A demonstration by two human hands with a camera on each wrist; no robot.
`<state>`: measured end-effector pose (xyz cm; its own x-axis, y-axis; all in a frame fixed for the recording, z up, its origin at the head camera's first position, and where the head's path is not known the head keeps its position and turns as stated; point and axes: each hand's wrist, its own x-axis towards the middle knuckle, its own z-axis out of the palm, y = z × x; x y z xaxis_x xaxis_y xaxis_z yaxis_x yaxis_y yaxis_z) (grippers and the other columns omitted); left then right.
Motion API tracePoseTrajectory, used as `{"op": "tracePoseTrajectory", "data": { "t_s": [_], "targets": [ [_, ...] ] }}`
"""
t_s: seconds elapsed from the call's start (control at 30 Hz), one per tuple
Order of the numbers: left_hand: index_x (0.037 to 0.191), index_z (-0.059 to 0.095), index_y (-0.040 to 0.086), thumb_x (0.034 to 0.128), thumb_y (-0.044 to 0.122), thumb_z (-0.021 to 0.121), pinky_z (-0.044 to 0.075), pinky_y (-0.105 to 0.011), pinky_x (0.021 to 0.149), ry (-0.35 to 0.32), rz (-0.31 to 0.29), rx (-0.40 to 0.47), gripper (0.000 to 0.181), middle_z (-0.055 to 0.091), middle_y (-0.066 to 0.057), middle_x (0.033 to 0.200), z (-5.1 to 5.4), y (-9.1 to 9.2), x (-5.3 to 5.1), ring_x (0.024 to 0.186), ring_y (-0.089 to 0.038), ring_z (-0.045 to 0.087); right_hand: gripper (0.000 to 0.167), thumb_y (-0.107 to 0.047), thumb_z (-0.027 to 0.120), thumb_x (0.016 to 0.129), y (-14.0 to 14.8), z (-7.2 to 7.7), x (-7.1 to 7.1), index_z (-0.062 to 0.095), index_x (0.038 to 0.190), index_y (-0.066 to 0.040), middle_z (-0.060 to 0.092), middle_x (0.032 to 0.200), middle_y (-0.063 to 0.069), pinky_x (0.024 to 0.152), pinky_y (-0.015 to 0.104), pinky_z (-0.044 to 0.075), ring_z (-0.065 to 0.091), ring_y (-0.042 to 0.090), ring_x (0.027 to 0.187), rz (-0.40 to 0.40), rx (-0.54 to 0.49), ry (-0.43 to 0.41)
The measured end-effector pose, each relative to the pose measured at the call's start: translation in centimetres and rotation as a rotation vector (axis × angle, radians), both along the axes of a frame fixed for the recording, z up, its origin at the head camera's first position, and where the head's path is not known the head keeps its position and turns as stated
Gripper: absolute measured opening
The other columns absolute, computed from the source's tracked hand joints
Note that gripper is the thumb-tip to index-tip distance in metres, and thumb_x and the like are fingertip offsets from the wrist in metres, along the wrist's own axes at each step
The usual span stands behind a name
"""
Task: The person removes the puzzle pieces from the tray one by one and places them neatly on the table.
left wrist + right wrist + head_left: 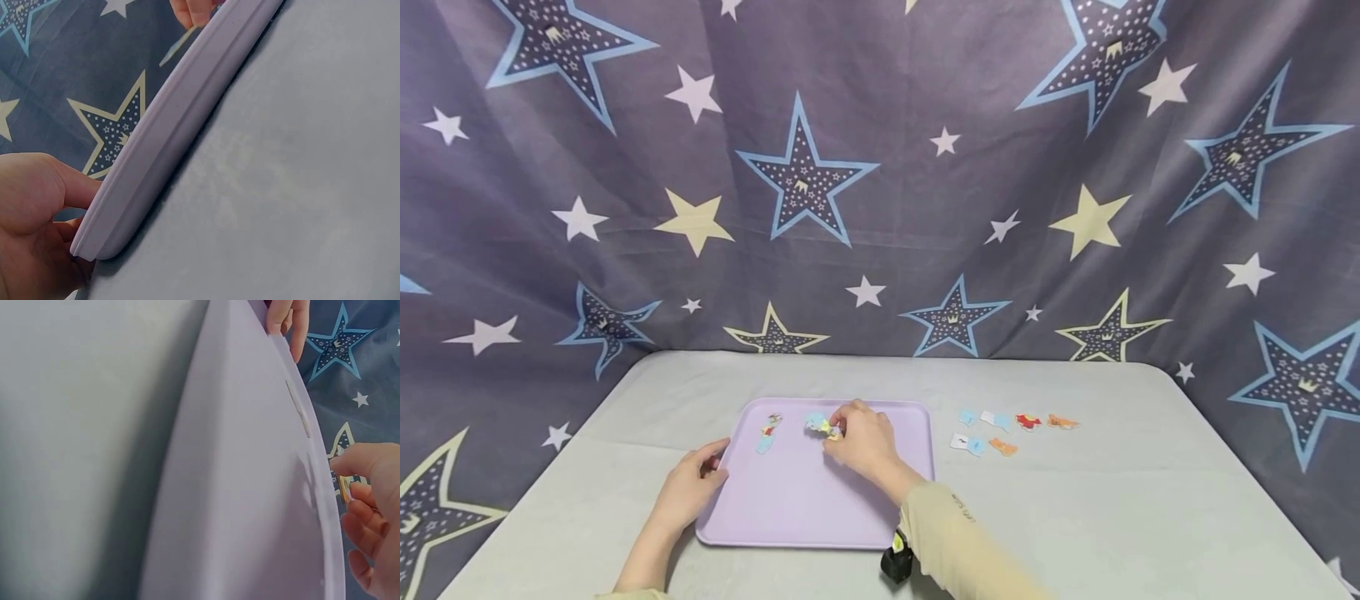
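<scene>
A lilac tray [797, 508] lies on the table. My left hand [692, 483] grips its left rim; in the left wrist view the thumb [81, 187] lies against the rim. Over the upper middle of the tray, my right hand [865, 437] pinches a small flat puzzle piece [816, 422], light blue with yellow and other colours, partly covered by the fingers. In the right wrist view the thin edge of the held puzzle piece [344, 489] shows between the fingertips. A narrow colourful strip of puzzle pieces [768, 433] lies flat at the tray's left.
Right of the tray, several loose puzzle pieces lie on the pale table [1120, 517]: light blue and white ones [967, 443], a red one [1027, 422] and orange ones [1063, 422]. A star-patterned cloth [895, 208] hangs behind the table. A black object [896, 562] sits by my right sleeve.
</scene>
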<state>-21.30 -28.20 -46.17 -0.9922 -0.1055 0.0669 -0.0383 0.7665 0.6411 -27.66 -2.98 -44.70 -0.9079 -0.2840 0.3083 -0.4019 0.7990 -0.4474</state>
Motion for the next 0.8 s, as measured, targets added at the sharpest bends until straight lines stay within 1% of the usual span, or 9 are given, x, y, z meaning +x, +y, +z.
{"op": "tracePoseTrajectory", "data": {
  "t_s": [0.2,0.37,0.53,0.67,0.73,0.8],
  "targets": [
    [0.128,0.046,-0.004,0.0844,0.008,0.054,0.037,-0.036,0.075,-0.005,0.000,0.004,0.046,0.051,-0.014,0.098,0.0,0.0,0.0,0.087,-0.023,0.048,0.026,-0.031,0.072,0.065,1.4,0.4,0.3,0.066,0.088,-0.021,0.056,0.085,-0.009,0.071,0.029,0.039,0.053,0.009,0.072,0.024,-0.020,0.011],
    [0.128,0.047,-0.004,0.0837,0.007,0.054,0.037,-0.035,0.074,-0.001,0.003,-0.002,0.046,0.051,-0.013,0.097,0.0,0.0,0.0,0.085,-0.023,0.047,0.026,-0.029,0.071,0.065,2.8,0.7,0.6,0.066,0.089,-0.021,0.057,0.087,-0.008,0.069,0.029,0.040,0.053,0.014,0.070,0.028,-0.057,0.022],
    [0.128,0.046,-0.004,0.0841,0.008,0.054,0.037,-0.033,0.072,-0.003,-0.003,-0.003,0.047,0.051,-0.013,0.096,0.0,0.0,-0.2,0.084,-0.022,0.047,0.024,-0.028,0.072,0.066,4.5,0.6,0.7,0.065,0.088,-0.020,0.058,0.085,-0.005,0.063,0.024,0.039,0.051,0.009,0.066,0.030,-0.099,0.044],
    [0.129,0.045,-0.005,0.0848,0.008,0.054,0.037,-0.033,0.072,-0.002,-0.010,-0.002,0.047,0.051,-0.013,0.096,0.0,0.0,-0.2,0.084,-0.022,0.047,0.024,-0.028,0.072,0.066,5.9,0.6,0.9,0.065,0.087,-0.019,0.059,0.085,-0.005,0.059,0.021,0.036,0.048,0.005,0.065,0.024,-0.129,0.037],
    [0.129,0.045,-0.005,0.0847,0.008,0.054,0.037,-0.034,0.072,-0.003,-0.010,-0.002,0.047,0.051,-0.013,0.096,0.0,0.0,-0.2,0.084,-0.022,0.046,0.024,-0.027,0.071,0.066,6.7,0.6,1.1,0.065,0.087,-0.019,0.058,0.086,-0.006,0.058,0.021,0.036,0.048,0.004,0.066,0.022,-0.137,0.032],
    [0.129,0.045,-0.005,0.0845,0.008,0.054,0.037,-0.033,0.072,-0.006,-0.006,-0.001,0.047,0.051,-0.012,0.096,0.0,0.0,-0.1,0.084,-0.021,0.046,0.024,-0.025,0.071,0.066,7.4,0.7,1.2,0.064,0.087,-0.017,0.058,0.086,-0.004,0.059,0.021,0.037,0.050,0.007,0.067,0.033,-0.163,0.023]
  ]
}}
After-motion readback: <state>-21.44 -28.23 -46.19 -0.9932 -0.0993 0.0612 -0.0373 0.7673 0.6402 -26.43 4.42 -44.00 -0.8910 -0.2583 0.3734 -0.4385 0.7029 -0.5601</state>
